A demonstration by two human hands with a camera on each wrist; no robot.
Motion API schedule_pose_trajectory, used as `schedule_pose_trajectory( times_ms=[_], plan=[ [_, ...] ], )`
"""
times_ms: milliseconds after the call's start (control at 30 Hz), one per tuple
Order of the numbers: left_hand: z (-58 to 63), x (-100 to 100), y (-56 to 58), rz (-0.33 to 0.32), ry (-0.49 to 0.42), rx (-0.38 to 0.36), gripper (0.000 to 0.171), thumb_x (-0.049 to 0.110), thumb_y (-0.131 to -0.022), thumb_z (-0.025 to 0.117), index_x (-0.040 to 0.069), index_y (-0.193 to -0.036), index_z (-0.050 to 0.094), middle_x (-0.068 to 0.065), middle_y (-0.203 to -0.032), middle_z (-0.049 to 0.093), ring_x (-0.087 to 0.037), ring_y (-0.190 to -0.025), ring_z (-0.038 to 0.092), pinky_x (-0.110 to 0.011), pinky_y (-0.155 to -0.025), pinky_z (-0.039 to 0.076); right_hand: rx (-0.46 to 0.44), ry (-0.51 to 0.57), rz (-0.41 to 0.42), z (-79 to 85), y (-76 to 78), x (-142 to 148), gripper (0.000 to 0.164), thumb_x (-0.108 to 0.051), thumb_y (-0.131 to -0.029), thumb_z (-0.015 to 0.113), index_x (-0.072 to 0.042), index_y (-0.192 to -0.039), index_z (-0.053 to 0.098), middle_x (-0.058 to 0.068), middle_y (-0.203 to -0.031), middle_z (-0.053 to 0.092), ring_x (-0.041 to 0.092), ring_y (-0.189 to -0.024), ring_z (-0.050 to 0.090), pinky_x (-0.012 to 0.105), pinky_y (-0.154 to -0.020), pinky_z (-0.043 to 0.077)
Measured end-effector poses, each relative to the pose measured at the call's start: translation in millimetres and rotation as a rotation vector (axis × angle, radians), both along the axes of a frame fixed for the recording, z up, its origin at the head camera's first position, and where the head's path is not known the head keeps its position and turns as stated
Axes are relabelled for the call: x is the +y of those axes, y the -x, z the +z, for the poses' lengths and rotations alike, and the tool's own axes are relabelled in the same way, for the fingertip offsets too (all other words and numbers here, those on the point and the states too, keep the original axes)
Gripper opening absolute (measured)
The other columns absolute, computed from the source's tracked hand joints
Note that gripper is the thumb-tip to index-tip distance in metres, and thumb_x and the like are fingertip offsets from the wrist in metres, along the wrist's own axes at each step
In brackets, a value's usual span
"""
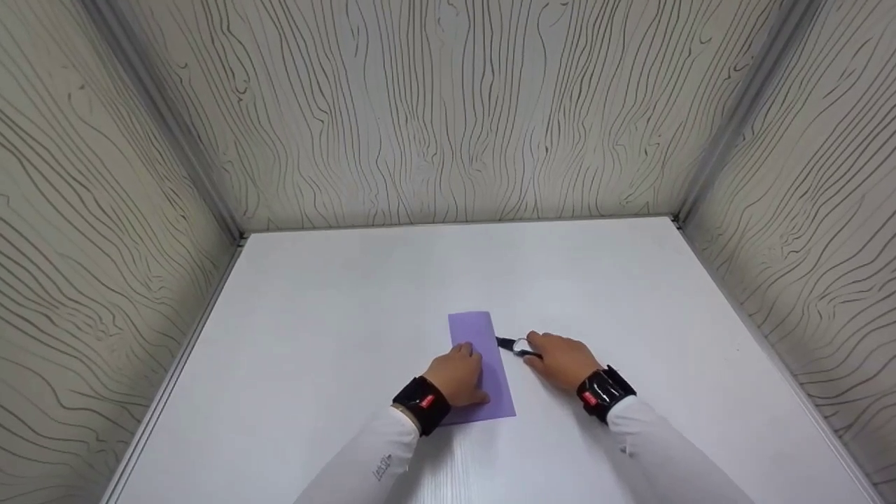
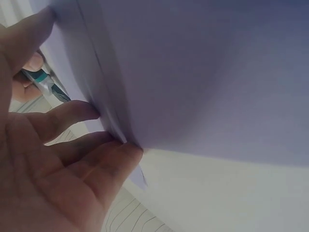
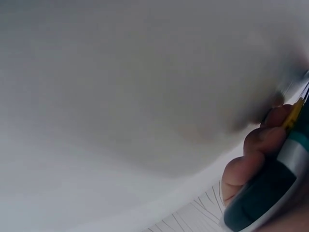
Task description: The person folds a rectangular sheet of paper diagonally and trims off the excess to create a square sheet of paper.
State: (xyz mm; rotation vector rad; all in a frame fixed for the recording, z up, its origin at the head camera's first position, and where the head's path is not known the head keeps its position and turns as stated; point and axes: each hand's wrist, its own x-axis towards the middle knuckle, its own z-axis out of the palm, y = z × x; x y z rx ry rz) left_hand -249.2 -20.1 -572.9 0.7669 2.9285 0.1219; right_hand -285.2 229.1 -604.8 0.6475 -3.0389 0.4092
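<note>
A broad white tabletop [image 1: 336, 294] stretches out before me, bordered by thin grey edging; behind it rises a pale back wall [image 1: 413, 105] covered in dark, wavering wood-grain lines; a left wall [image 1: 84, 245] and a right wall [image 1: 826, 210] in the same pattern enclose the sides; one grey post [image 1: 162, 105] marks each back corner; soft light leaves a faint sheen on the white surface.
</note>
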Motion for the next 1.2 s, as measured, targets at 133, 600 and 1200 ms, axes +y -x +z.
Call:
schedule_pose_trajectory(
  times_ms=[133,600,1200],
  plan=[
    [2.3,0,-1.1,0.000,-0.008,0.002,0.070,0.049,-0.085,0.091,-0.002,-0.127,0.070,-0.016,-0.130,0.069,-0.025,-0.117,0.068,-0.038,-0.097,0.063,0.003,0.005,0.004,-0.5,1.9,0,0.019,-0.030,-0.103,0.074,-0.015,-0.104,0.061,0.000,-0.080,0.058,0.017,-0.069,0.054,0.041,-0.063,0.050],
    [-3.7,1,4.3,0.006,0.016,-0.007,0.069,0.052,-0.085,0.091,0.000,-0.127,0.070,-0.015,-0.129,0.069,-0.026,-0.118,0.068,-0.039,-0.098,0.063,0.042,0.011,0.019,-1.6,10.1,-2,0.021,-0.030,-0.104,0.073,-0.013,-0.106,0.062,0.002,-0.081,0.062,0.020,-0.070,0.058,0.045,-0.063,0.052],
    [-5.3,1,4.5,-0.005,0.045,-0.004,0.073,0.055,-0.087,0.089,0.001,-0.132,0.070,-0.016,-0.133,0.068,-0.027,-0.119,0.067,-0.040,-0.098,0.063,0.018,0.005,-0.003,3.1,14.8,-6,0.022,-0.030,-0.104,0.072,-0.011,-0.110,0.064,0.005,-0.084,0.065,0.023,-0.073,0.062,0.047,-0.067,0.056]
  ],
)
